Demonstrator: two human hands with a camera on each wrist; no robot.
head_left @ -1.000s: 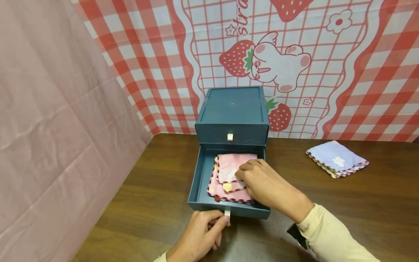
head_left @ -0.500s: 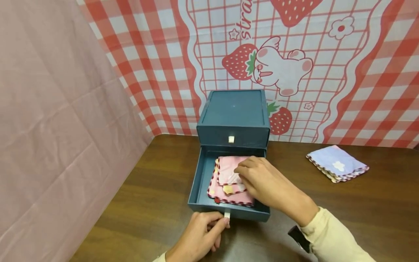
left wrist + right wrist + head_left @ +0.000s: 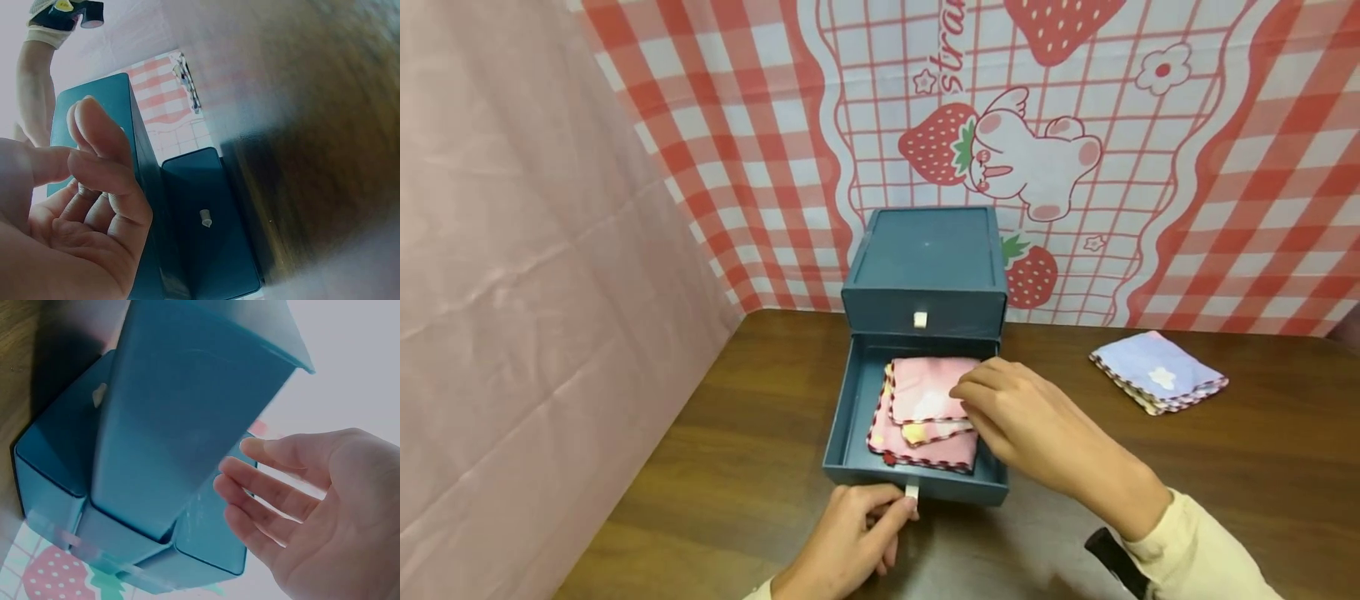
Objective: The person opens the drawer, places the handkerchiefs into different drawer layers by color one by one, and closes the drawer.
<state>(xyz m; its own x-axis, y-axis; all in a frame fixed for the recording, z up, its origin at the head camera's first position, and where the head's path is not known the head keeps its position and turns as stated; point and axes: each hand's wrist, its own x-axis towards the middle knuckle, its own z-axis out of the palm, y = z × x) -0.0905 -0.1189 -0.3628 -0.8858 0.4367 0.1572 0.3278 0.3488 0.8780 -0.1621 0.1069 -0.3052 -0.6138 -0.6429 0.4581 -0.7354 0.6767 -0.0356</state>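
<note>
A dark blue drawer (image 3: 952, 490) is pulled out of its cabinet (image 3: 928, 250). In it lie folded pink cloths with red-and-white edging, a smaller pink cloth (image 3: 925, 387) stacked over a larger pink cloth (image 3: 940, 456). My left hand (image 3: 842, 537) pinches the white pull tab (image 3: 912, 492) at the drawer's front. Over the drawer's right side is my right hand (image 3: 1037, 425), fingertips overlapping the top cloth's right edge in the head view. The right wrist view shows that hand's fingers (image 3: 265, 481) loosely bent beside the drawer wall, holding nothing.
To the right on the wooden table (image 3: 730, 467) lies a folded light-blue cloth (image 3: 1142, 362) with a white flower. A closed drawer with a white knob (image 3: 921, 319) is above the pulled-out one; another closed drawer (image 3: 203, 250) sits beneath. A strawberry-print curtain (image 3: 760, 167) hangs behind.
My right hand has drawn slightly back to the right from the pink cloths, showing more of the top one. The left hand stays on the pull tab; the camera view has shifted a little.
</note>
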